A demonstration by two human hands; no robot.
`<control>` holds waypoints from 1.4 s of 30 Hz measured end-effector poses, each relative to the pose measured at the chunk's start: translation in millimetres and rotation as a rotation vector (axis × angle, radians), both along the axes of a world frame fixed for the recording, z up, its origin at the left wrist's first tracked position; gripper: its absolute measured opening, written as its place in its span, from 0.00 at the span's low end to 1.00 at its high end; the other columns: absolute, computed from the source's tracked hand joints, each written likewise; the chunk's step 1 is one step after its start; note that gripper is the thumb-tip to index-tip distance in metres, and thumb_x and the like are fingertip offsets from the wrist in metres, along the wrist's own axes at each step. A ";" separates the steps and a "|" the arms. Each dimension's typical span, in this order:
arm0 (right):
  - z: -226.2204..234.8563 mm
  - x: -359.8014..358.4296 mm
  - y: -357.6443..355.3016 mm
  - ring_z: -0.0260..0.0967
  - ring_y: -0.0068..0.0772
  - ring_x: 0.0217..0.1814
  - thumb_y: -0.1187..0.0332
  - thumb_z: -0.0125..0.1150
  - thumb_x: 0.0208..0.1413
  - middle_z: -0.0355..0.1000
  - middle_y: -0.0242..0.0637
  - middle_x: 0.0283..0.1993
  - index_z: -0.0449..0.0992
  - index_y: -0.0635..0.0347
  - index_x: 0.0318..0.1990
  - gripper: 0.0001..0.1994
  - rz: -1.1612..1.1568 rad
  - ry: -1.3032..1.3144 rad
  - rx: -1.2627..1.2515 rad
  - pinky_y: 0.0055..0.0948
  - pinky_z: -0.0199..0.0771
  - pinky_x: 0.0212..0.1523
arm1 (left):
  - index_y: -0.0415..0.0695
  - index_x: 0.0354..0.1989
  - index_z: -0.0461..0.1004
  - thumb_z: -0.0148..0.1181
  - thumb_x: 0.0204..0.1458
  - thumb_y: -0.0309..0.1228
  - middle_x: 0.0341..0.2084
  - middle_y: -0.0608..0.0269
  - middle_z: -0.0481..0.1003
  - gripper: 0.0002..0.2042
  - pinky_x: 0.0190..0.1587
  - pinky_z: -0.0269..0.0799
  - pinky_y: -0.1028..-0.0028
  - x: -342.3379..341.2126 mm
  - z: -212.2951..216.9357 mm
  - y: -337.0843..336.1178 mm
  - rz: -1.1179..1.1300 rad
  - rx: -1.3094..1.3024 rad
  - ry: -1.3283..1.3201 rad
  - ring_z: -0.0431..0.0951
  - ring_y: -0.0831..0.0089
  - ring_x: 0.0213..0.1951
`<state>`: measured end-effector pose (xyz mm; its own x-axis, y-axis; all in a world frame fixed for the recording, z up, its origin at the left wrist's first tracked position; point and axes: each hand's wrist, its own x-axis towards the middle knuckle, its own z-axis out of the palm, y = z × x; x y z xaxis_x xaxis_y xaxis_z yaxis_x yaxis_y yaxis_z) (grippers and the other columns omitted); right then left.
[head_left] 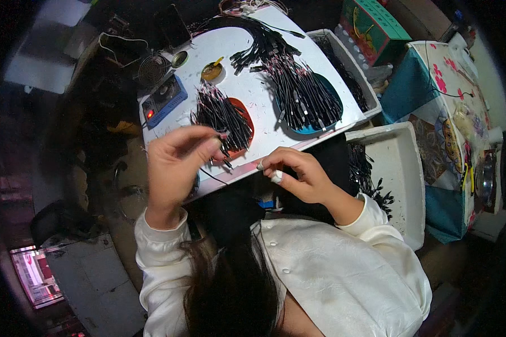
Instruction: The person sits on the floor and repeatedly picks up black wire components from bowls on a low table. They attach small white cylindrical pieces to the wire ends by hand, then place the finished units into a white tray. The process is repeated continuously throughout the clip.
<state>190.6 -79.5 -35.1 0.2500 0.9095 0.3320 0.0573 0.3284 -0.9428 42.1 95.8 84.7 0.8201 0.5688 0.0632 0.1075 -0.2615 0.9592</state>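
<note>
My left hand (177,160) is raised over the near left part of the white table, thumb and forefinger pinched on a thin black cable. A reddish bit of its end shows at the fingertips, and a length of black cable (215,177) hangs below the hand. Just beyond lies a bundle of short black cables (219,115) in an orange tray (248,119). My right hand (298,174) hovers at the table's front edge, fingers loosely bent, thumb and forefinger apart, with nothing visible between them. White coverings sit on its thumb and a fingertip.
A larger heap of black cables (301,92) lies on a blue tray (326,130). Behind stand a small yellowish pot (212,72) and a blue box with a red light (164,100). White foam bins (413,180) with cables are at the right, beside a cloth-covered table (416,84).
</note>
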 end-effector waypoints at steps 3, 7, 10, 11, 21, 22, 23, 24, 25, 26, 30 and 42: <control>-30.6 6.2 22.3 0.69 0.39 0.34 0.76 0.59 0.47 0.71 0.38 0.32 0.74 0.60 0.40 0.11 -0.061 -0.466 0.044 0.33 0.68 0.38 | 0.33 0.35 0.79 0.59 0.51 0.20 0.25 0.61 0.78 0.05 0.32 0.72 0.79 43.0 -1.4 72.6 0.120 0.423 0.039 0.78 0.77 0.28; -62.3 3.8 34.5 0.68 0.36 0.29 0.71 0.63 0.43 0.69 0.34 0.27 0.75 0.59 0.37 0.11 -0.182 -0.713 0.197 0.33 0.68 0.31 | 0.34 0.33 0.79 0.59 0.48 0.23 0.22 0.53 0.78 0.06 0.30 0.72 0.74 83.7 -33.8 148.7 0.081 0.728 0.377 0.79 0.70 0.24; -72.4 1.3 35.5 0.71 0.33 0.28 0.70 0.64 0.42 0.71 0.32 0.30 0.76 0.58 0.34 0.10 -0.199 -0.702 0.231 0.30 0.70 0.26 | 0.36 0.33 0.79 0.61 0.46 0.24 0.25 0.49 0.78 0.07 0.32 0.73 0.69 94.8 -65.6 176.8 0.021 0.867 0.466 0.80 0.60 0.26; -73.9 1.5 35.7 0.71 0.33 0.28 0.70 0.64 0.42 0.72 0.33 0.31 0.77 0.58 0.34 0.09 -0.202 -0.699 0.229 0.29 0.70 0.26 | 0.35 0.33 0.79 0.61 0.47 0.24 0.26 0.49 0.79 0.07 0.32 0.73 0.70 97.4 -72.9 183.4 -0.004 0.912 0.503 0.80 0.61 0.27; -76.6 3.7 38.9 0.72 0.27 0.31 0.67 0.65 0.38 0.72 0.30 0.33 0.79 0.56 0.33 0.11 -0.201 -0.712 0.295 0.25 0.71 0.27 | 0.37 0.31 0.79 0.61 0.45 0.23 0.25 0.45 0.76 0.06 0.34 0.71 0.61 107.8 -92.1 194.8 -0.056 0.940 0.538 0.77 0.49 0.29; -77.2 3.4 39.2 0.72 0.26 0.31 0.66 0.65 0.39 0.72 0.30 0.33 0.79 0.55 0.33 0.11 -0.209 -0.714 0.298 0.25 0.70 0.27 | 0.38 0.31 0.79 0.61 0.45 0.24 0.25 0.44 0.75 0.05 0.35 0.71 0.59 108.4 -93.3 194.4 -0.059 0.945 0.528 0.76 0.47 0.30; -77.9 3.6 39.5 0.72 0.26 0.31 0.66 0.65 0.39 0.73 0.30 0.33 0.79 0.55 0.33 0.11 -0.210 -0.718 0.301 0.25 0.70 0.27 | 0.38 0.31 0.79 0.61 0.45 0.24 0.25 0.44 0.75 0.05 0.35 0.70 0.58 109.0 -94.4 194.3 -0.066 0.958 0.544 0.76 0.47 0.30; -78.4 3.6 39.5 0.72 0.26 0.31 0.66 0.65 0.39 0.73 0.30 0.33 0.79 0.55 0.33 0.11 -0.209 -0.721 0.308 0.25 0.70 0.26 | 0.38 0.31 0.78 0.61 0.45 0.24 0.25 0.44 0.75 0.05 0.35 0.70 0.57 109.4 -95.5 194.1 -0.075 0.970 0.558 0.76 0.47 0.30; -78.8 3.9 39.7 0.72 0.26 0.31 0.66 0.65 0.39 0.73 0.30 0.33 0.79 0.55 0.33 0.11 -0.204 -0.715 0.305 0.25 0.70 0.26 | 0.38 0.30 0.78 0.61 0.45 0.24 0.25 0.44 0.75 0.05 0.36 0.70 0.57 109.7 -96.7 194.0 -0.088 0.983 0.568 0.75 0.46 0.30; -79.0 4.1 39.3 0.72 0.27 0.32 0.65 0.64 0.40 0.73 0.30 0.34 0.80 0.55 0.33 0.10 -0.198 -0.724 0.297 0.25 0.71 0.27 | 0.38 0.29 0.78 0.61 0.45 0.24 0.24 0.44 0.75 0.04 0.35 0.70 0.56 109.6 -97.4 194.0 -0.091 0.980 0.542 0.75 0.47 0.30; -79.3 5.6 38.7 0.74 0.28 0.34 0.65 0.64 0.41 0.74 0.31 0.34 0.80 0.55 0.33 0.10 -0.177 -0.727 0.302 0.24 0.72 0.28 | 0.38 0.28 0.77 0.61 0.45 0.25 0.24 0.45 0.75 0.04 0.35 0.70 0.55 110.1 -98.5 194.5 -0.083 0.985 0.621 0.75 0.47 0.30; -78.1 5.5 38.2 0.73 0.26 0.34 0.65 0.65 0.39 0.74 0.30 0.32 0.79 0.55 0.32 0.10 -0.218 -0.779 0.314 0.24 0.71 0.28 | 0.34 0.32 0.77 0.60 0.47 0.22 0.24 0.44 0.75 0.05 0.31 0.71 0.64 101.4 -85.6 190.6 -0.039 0.994 0.527 0.77 0.51 0.25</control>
